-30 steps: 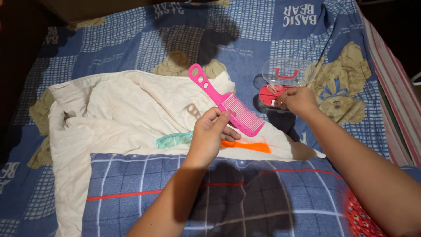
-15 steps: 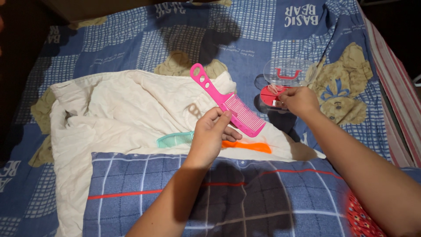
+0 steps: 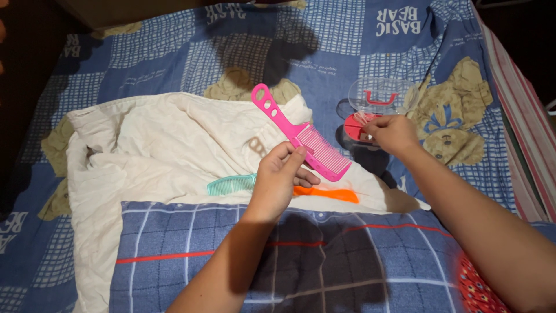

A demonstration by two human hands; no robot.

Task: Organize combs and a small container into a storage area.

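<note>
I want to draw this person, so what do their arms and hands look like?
Both forearms are bare, with no sleeves showing. The left hand and right hand wear no gloves, and no rings, watch or bracelets can be seen. Fingernails look short and plain.

Both forearms were bare from the elbow down, with no sleeve, watch, bracelet or ring showing on either. The left hand [image 3: 278, 177] and the right hand [image 3: 392, 133] wore no gloves. At the lower right edge, beside the right arm, a patch of red cloth with a small printed pattern showed.
</note>
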